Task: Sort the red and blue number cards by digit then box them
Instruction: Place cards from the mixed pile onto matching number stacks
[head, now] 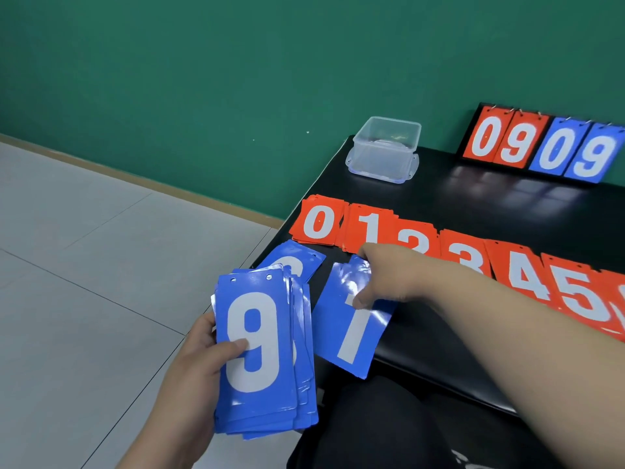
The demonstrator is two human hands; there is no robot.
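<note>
- Black worktop (473, 204), glossy, set against a green wall.
- Row of red cards (455, 247) laid across the worktop in small piles, overlapping edge to edge; 0, 1, 2, 3, 4, 5 readable from the left end.
- Flip scoreboard (541, 147) upright at the far edge, reading 09 red, 09 blue.
- Blue stack (257, 340), 9 on top, held off the worktop; left hand (192, 367) grasps it, thumb across the face, fingers behind.
- Blue 7 card (351, 336) below the red row, near end overhanging the worktop edge; right hand (392, 275) grips its top, thumb on the face.
- Clear box (385, 147), far left corner, resting on its lid.
- Blue 6 card (297, 262) flat, just left of the 7, partly behind the stack.
</note>
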